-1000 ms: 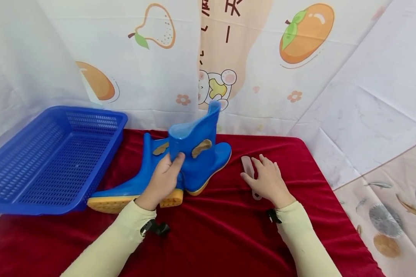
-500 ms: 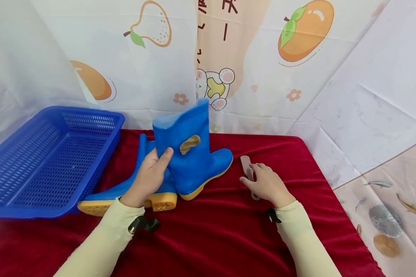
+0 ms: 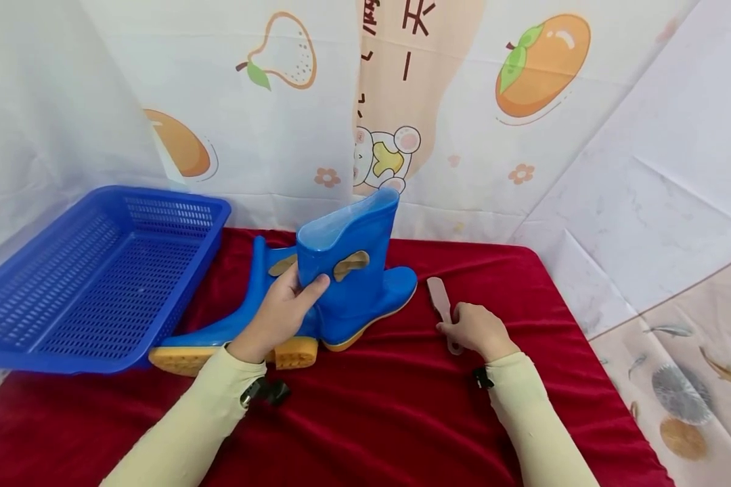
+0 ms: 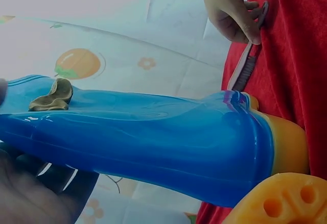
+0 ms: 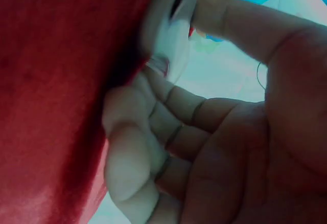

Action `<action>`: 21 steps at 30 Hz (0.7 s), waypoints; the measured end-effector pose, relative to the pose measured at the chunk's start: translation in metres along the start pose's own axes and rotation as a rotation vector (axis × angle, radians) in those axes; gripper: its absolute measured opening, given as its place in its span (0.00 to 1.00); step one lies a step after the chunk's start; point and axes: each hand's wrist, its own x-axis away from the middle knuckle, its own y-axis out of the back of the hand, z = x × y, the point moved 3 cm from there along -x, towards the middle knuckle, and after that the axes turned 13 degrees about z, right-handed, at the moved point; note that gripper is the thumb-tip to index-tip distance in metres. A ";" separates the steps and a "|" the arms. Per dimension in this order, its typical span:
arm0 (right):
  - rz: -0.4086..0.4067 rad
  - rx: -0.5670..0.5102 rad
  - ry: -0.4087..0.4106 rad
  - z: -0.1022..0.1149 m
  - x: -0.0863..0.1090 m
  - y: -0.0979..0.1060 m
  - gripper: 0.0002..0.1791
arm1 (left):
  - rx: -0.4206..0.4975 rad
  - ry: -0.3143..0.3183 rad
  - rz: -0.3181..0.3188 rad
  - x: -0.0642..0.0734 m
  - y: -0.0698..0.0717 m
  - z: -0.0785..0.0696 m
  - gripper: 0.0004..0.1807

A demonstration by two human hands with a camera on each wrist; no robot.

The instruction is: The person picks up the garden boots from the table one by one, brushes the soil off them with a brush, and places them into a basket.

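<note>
My left hand (image 3: 278,316) grips the shaft of a blue rain boot (image 3: 356,297) with a yellow sole, thumb on the near side. The boot stands nearly upright, its opening tilted toward the back, and a brown mud-like patch (image 3: 350,265) marks its shaft. To the right, a pale pink scrub brush (image 3: 439,296) lies low over the red cloth; its grey bristles (image 4: 247,74) show in the left wrist view. My right hand (image 3: 478,330) pinches its handle between thumb and curled fingers. Behind my left hand, a second blue boot (image 3: 234,327) lies on the table, partly hidden.
A blue plastic basket (image 3: 190,287) with perforated walls stands at the left. Red velvet cloth (image 3: 390,419) covers the table. A printed white curtain (image 3: 262,149) hangs along the back edge, and a patterned cloth (image 3: 682,365) lies beyond the right edge.
My right hand has gone from spread fingers over the brush to pinching its handle, moving slightly nearer to me. The held boot has rocked left and back, still in my left hand.
</note>
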 end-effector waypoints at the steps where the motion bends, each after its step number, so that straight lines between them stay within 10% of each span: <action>1: 0.008 -0.003 0.002 -0.001 -0.001 0.000 0.19 | -0.005 -0.008 0.002 0.000 0.000 0.000 0.30; 12: -0.015 -0.041 0.066 -0.003 -0.004 0.001 0.19 | -0.070 -0.042 -0.093 0.000 0.012 0.002 0.20; 21: -0.034 -0.071 0.094 -0.002 -0.005 0.005 0.15 | 0.309 0.172 -0.307 -0.003 0.026 0.008 0.21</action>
